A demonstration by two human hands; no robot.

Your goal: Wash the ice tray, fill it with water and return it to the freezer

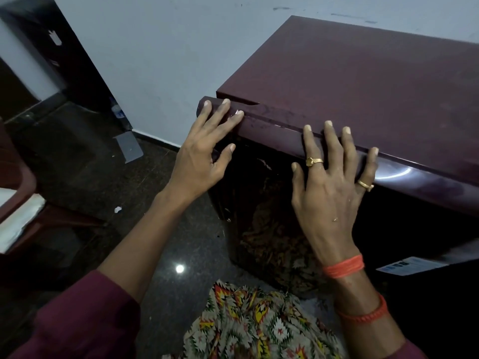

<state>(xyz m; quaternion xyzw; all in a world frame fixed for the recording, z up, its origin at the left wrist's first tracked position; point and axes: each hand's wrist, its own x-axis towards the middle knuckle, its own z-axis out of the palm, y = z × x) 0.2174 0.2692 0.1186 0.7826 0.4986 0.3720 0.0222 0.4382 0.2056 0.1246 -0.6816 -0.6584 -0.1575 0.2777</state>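
Note:
A maroon fridge [363, 81] stands against the pale wall, seen from above. Its door [427, 182] faces me and lies against the body, with a narrow seam along the top. My left hand [204, 154] rests flat on the door's top left corner, fingers spread. My right hand [329, 182] presses flat against the door's upper edge, fingers spread, with two gold rings and orange thread at the wrist. Neither hand holds anything. No ice tray is in view.
Dark speckled floor [160, 244] lies below and to the left. A maroon plastic chair [18, 193] stands at the left edge. A dark doorway [64, 60] opens at the upper left. Patterned cloth [259, 322] hangs at the bottom centre. A label [412, 265] sticks to the door's front.

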